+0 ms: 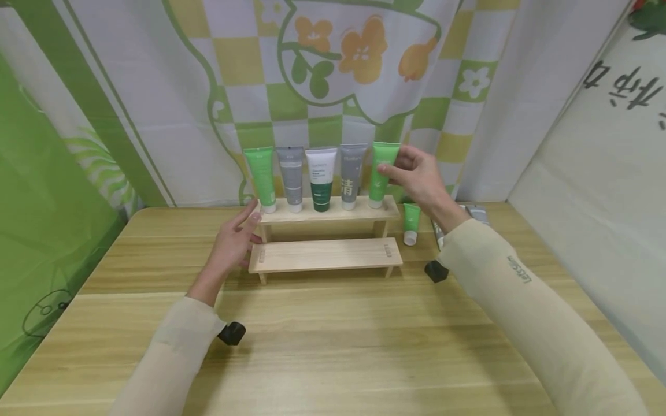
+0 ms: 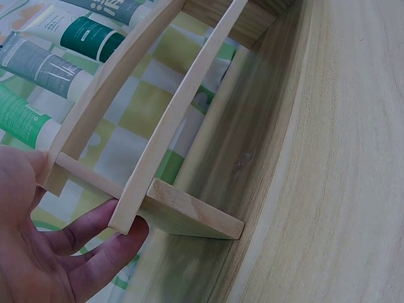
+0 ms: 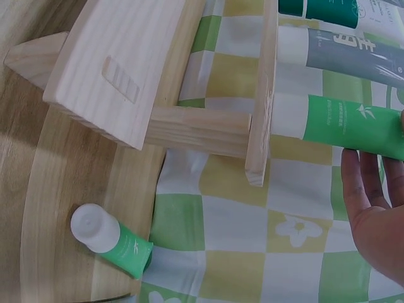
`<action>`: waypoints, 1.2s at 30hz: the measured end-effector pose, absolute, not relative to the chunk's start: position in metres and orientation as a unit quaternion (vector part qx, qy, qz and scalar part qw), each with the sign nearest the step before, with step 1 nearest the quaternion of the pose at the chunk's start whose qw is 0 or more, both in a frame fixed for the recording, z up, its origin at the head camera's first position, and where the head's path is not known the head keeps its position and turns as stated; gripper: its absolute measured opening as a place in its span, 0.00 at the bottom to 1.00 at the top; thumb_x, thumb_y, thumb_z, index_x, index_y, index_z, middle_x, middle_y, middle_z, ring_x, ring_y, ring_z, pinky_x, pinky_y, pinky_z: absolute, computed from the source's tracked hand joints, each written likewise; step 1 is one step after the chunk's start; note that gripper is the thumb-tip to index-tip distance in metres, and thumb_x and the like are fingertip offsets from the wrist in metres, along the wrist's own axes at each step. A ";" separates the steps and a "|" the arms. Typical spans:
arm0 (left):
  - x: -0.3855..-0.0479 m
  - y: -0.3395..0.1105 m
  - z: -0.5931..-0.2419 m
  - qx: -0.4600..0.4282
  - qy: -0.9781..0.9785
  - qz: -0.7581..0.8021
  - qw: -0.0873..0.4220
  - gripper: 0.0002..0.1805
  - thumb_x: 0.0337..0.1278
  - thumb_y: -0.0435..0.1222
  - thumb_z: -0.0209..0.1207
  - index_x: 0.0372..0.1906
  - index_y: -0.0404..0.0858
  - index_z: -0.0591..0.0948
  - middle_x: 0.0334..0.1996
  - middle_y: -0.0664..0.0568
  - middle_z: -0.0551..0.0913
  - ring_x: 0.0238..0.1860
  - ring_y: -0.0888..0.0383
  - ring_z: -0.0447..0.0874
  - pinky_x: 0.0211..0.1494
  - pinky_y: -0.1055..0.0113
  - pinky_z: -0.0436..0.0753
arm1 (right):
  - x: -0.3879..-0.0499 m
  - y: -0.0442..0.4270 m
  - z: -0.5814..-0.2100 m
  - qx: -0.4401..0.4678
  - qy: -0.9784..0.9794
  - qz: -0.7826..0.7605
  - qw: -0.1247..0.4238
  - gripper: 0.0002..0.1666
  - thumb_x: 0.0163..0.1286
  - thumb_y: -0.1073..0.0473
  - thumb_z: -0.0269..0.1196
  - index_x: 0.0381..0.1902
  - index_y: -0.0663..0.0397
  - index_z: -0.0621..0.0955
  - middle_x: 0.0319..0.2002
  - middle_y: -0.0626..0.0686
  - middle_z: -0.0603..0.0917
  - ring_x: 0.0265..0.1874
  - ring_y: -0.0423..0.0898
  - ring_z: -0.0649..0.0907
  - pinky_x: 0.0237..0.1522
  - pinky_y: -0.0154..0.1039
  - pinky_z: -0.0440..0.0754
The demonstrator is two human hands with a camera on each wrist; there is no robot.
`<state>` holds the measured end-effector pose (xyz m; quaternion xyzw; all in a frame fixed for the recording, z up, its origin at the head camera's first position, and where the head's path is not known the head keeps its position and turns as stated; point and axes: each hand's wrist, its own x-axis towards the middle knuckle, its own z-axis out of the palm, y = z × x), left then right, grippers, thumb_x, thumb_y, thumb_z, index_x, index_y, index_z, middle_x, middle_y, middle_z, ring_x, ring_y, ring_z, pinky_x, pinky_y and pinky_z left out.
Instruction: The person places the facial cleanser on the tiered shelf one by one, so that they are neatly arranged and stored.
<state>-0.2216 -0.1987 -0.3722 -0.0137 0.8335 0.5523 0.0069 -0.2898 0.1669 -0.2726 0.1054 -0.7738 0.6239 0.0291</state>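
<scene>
A two-tier wooden stand [image 1: 325,254] is on the table, with a row of squeeze tubes upright on its upper step. At the right end of the row is a green tube [image 1: 381,173]; my right hand [image 1: 424,178] pinches its upper part between thumb and fingers. The tube's white cap meets the step in the right wrist view. My left hand [image 1: 232,240] rests against the stand's left end, fingers extended at the lower step [image 2: 183,107]. The row also has a left green tube [image 1: 262,178], two grey tubes and a white-and-dark-green tube [image 1: 321,179].
A smaller green tube [image 1: 411,222] is on the table right of the stand. Further grey tubes [image 1: 477,214] lie partly hidden behind my right wrist. A patterned curtain [image 1: 250,63] hangs behind the table, and a white wall panel [image 1: 588,156] stands at the right.
</scene>
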 end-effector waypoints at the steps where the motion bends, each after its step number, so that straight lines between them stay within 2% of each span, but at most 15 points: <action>1: -0.222 -0.199 -0.372 -0.014 0.833 0.553 0.007 0.33 0.73 0.63 0.43 0.78 0.65 0.57 0.48 0.30 0.81 0.37 0.47 0.81 0.25 0.55 0.86 | -0.290 0.167 -0.273 0.107 -0.776 0.621 0.029 0.26 0.67 0.62 0.70 0.62 0.56 0.78 0.55 0.57 0.85 0.50 0.49 0.84 0.57 0.49 0.81; 8: -0.222 -0.199 -0.373 -0.014 0.832 0.554 0.006 0.33 0.73 0.63 0.44 0.78 0.66 0.57 0.48 0.30 0.81 0.36 0.48 0.80 0.23 0.57 0.85 | -0.290 0.168 -0.274 0.119 -0.789 0.602 0.026 0.25 0.68 0.62 0.69 0.62 0.57 0.77 0.56 0.57 0.84 0.51 0.49 0.84 0.55 0.44 0.83; 15: -0.224 -0.199 -0.375 -0.014 0.831 0.556 0.005 0.33 0.73 0.63 0.44 0.78 0.65 0.57 0.48 0.30 0.82 0.35 0.49 0.80 0.23 0.57 0.85 | -0.289 0.168 -0.274 0.128 -0.793 0.595 0.018 0.26 0.70 0.62 0.67 0.64 0.56 0.76 0.57 0.57 0.83 0.52 0.49 0.83 0.55 0.43 0.82; 20: -0.224 -0.199 -0.374 -0.016 0.832 0.555 0.007 0.33 0.72 0.63 0.44 0.78 0.66 0.57 0.48 0.30 0.82 0.36 0.48 0.81 0.25 0.56 0.86 | -0.288 0.173 -0.275 0.138 -0.815 0.563 0.009 0.28 0.71 0.58 0.67 0.65 0.57 0.74 0.57 0.57 0.81 0.53 0.50 0.82 0.56 0.44 0.82; 25: -0.224 -0.199 -0.374 -0.016 0.832 0.554 0.007 0.34 0.72 0.63 0.44 0.78 0.65 0.57 0.47 0.30 0.82 0.37 0.47 0.81 0.25 0.55 0.86 | -0.286 0.183 -0.279 0.149 -0.818 0.556 -0.002 0.29 0.72 0.55 0.67 0.66 0.57 0.73 0.59 0.58 0.79 0.54 0.51 0.81 0.56 0.45 0.82; 30: -0.224 -0.199 -0.374 -0.015 0.831 0.556 0.007 0.34 0.72 0.63 0.44 0.79 0.64 0.57 0.47 0.30 0.82 0.38 0.47 0.81 0.24 0.55 0.86 | -0.282 0.196 -0.281 0.149 -0.817 0.557 -0.013 0.31 0.72 0.55 0.66 0.69 0.58 0.70 0.62 0.60 0.76 0.55 0.51 0.80 0.53 0.38 0.83; 36: -0.224 -0.199 -0.375 -0.011 0.831 0.556 0.005 0.34 0.72 0.63 0.44 0.79 0.63 0.57 0.47 0.30 0.82 0.37 0.48 0.81 0.23 0.58 0.85 | -0.271 0.217 -0.283 0.132 -0.827 0.546 -0.028 0.32 0.73 0.56 0.65 0.69 0.60 0.69 0.62 0.63 0.75 0.51 0.48 0.81 0.50 0.36 0.84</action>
